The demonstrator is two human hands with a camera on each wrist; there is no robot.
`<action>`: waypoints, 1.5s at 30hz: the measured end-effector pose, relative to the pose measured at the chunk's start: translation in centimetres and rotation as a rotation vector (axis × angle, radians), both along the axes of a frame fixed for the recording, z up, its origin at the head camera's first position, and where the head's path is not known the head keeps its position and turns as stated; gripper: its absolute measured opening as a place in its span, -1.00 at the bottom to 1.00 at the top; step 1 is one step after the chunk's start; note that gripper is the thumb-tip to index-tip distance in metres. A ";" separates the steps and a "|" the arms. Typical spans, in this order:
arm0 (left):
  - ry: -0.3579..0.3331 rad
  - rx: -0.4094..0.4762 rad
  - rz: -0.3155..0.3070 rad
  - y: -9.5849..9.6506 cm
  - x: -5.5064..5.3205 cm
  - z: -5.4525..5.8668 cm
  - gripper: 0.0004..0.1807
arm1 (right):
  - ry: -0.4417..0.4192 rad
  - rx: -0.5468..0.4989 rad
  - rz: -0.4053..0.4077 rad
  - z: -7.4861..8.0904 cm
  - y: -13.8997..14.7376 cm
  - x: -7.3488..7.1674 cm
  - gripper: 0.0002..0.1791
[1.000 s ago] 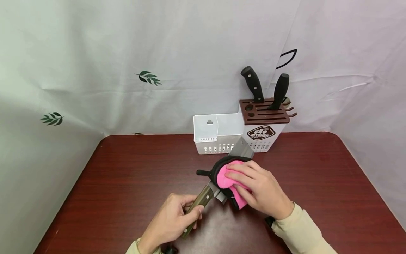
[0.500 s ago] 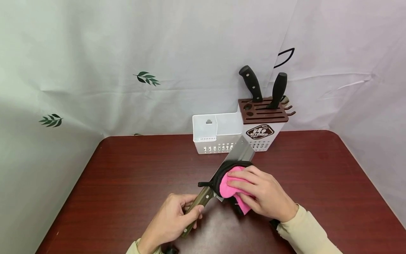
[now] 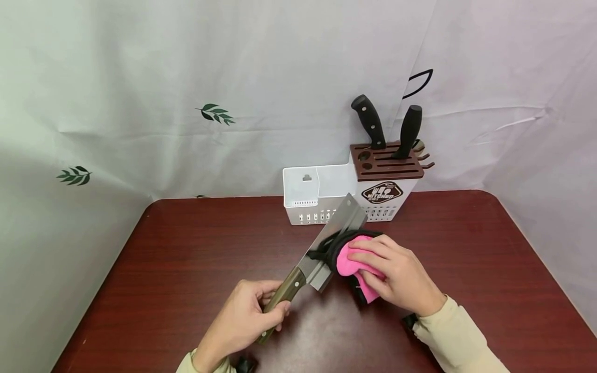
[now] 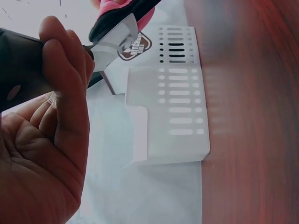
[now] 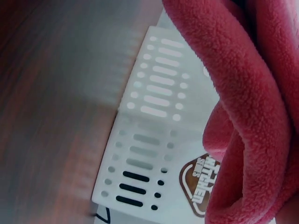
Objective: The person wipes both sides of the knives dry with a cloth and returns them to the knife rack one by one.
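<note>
In the head view my left hand point(image 3: 244, 311) grips the olive-brown riveted handle of a cleaver point(image 3: 337, 221), whose broad blade points up and to the right. My right hand point(image 3: 396, 272) holds a pink cloth point(image 3: 347, 263) with black edging against the blade's right side. The cloth covers part of the blade. In the left wrist view, curled fingers point(image 4: 63, 70) wrap the dark-looking handle, and the blade's near end point(image 4: 114, 44) meets the cloth. Thick pink folds point(image 5: 238, 93) fill the right of the right wrist view, hiding the blade there.
Behind the blade stands a white knife holder point(image 3: 387, 199) with a brown slotted top and side hooks. Two black-handled knives point(image 3: 369, 122) stick out of it. Joined on its left is a white perforated basket point(image 3: 303, 215). A reddish-brown table point(image 3: 210, 248) lies under everything, with pale curtains behind.
My right hand and the cloth slid down along the blade, then moved back up and right. Both the cleaver and my left hand shifted slightly left and up.
</note>
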State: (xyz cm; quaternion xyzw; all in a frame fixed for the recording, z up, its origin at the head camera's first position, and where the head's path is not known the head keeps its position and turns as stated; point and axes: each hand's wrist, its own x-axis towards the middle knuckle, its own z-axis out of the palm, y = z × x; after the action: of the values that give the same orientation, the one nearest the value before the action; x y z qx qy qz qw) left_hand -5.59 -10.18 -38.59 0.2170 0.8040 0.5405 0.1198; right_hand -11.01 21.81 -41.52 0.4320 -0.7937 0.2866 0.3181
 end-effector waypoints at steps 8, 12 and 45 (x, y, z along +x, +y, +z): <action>-0.002 -0.019 0.011 -0.3 0.0 0.2 -0.83 | -0.081 0.030 -0.115 -0.3 1.3 -0.1 -0.68; 0.025 -0.060 0.014 -0.6 -0.1 0.2 -0.71 | -0.131 0.037 -0.246 -0.2 1.9 0.0 -0.67; 0.556 -0.082 0.268 -3.0 -0.7 4.3 -0.56 | -0.159 -0.151 -0.543 0.9 4.3 0.0 -0.64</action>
State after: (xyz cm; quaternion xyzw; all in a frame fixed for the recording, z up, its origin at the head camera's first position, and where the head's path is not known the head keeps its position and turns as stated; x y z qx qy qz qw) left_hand -6.27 -13.13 -34.34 0.2435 0.8486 0.4385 -0.1684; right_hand -10.98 26.15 -40.60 0.1554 -0.8792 0.2820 0.3513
